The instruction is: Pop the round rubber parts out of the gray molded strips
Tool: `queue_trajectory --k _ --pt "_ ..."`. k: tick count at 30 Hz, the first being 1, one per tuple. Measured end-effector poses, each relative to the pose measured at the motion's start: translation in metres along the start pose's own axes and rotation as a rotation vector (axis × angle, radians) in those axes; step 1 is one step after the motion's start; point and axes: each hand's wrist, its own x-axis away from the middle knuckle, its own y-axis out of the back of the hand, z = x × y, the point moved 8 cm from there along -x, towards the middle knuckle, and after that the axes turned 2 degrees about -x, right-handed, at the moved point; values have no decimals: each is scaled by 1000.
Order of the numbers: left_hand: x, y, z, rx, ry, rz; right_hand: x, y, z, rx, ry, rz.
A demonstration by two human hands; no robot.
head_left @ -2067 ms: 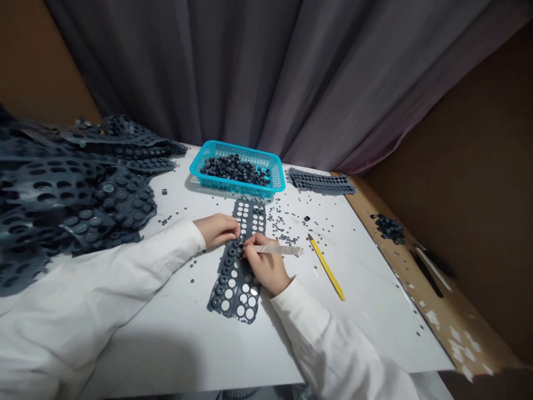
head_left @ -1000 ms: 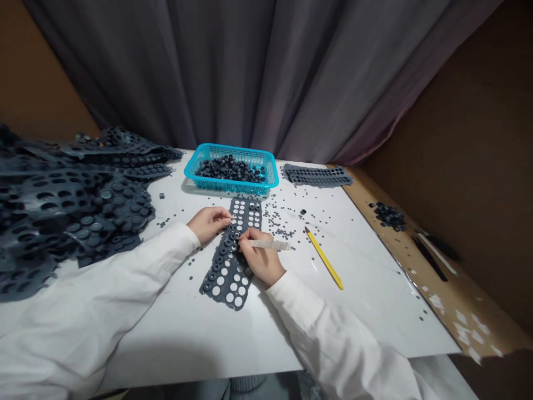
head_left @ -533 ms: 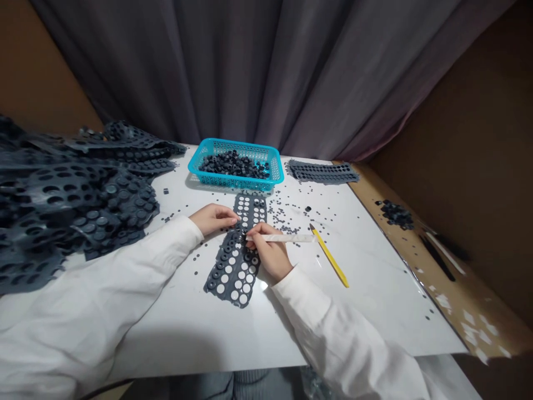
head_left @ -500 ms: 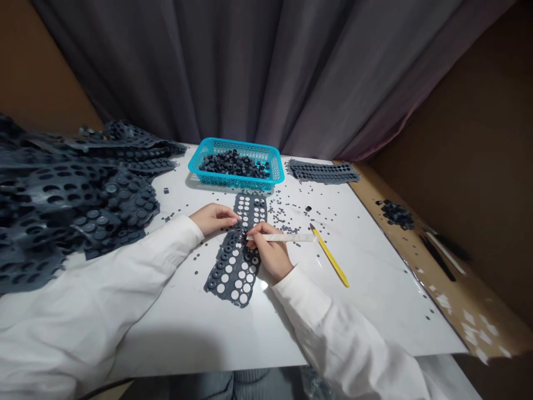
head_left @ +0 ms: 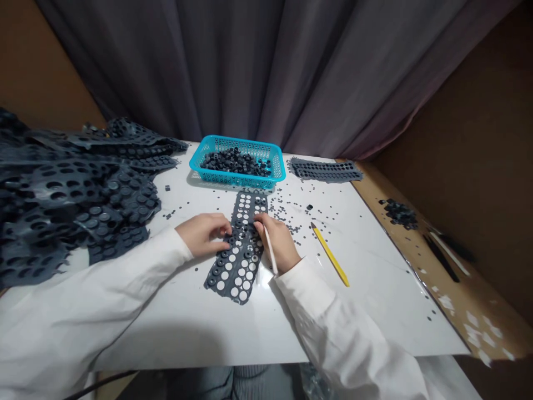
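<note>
A dark rubber sheet [head_left: 236,261] with rows of round holes and some dark rings lies on the white table in front of me. My left hand [head_left: 205,235] is at its left edge, thumb and fingers apart, with nothing visible between them. My right hand [head_left: 277,242] rests over the sheet's right edge, fingers closed round a thin white stick [head_left: 270,250] that slants down toward my wrist. The fingertips of my right hand are close to the sheet's upper middle.
Behind the sheet stands a blue basket [head_left: 238,180] of small dark parts. Dark perforated sheets [head_left: 75,194] are heaped at the left. A yellow pen [head_left: 330,255], small dark discs and another strip [head_left: 326,170] lie at the right. Dark pieces [head_left: 400,214] sit on the brown board.
My left hand has moved down and left, and its thumb and fingers have opened. The white stick in my right hand has swung from pointing right to pointing down.
</note>
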Motion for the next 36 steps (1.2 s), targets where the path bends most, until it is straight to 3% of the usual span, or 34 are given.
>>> queue_trajectory --k 3,8,13,17,21,25,27,31,34,36 --pt "26 -16 -10 0 69 -12 -4 -7 -5 191 14 58" --pt "63 -38 -26 74 176 -101 -7 -10 -3 208 51 92" --pt "75 -38 -36 48 142 -80 27 5 34 121 122 122" --pt "75 -29 -38 8 95 -102 85 -10 73 188 349 382" --pt "59 -12 -32 -67 74 -179 105 -19 73 332 388 373" --pt "26 2 -12 -200 147 -234 110 -25 75 398 538 374" --pt "10 0 -3 -215 140 -189 107 -19 72 306 498 388" --pt "-9 -9 9 -94 85 -107 74 1 50 -159 153 325" --pt "-14 -12 7 -62 -53 -74 34 11 31 -454 -5 113" --pt "-16 -13 5 -85 -137 -53 13 10 15 -532 -95 -57"
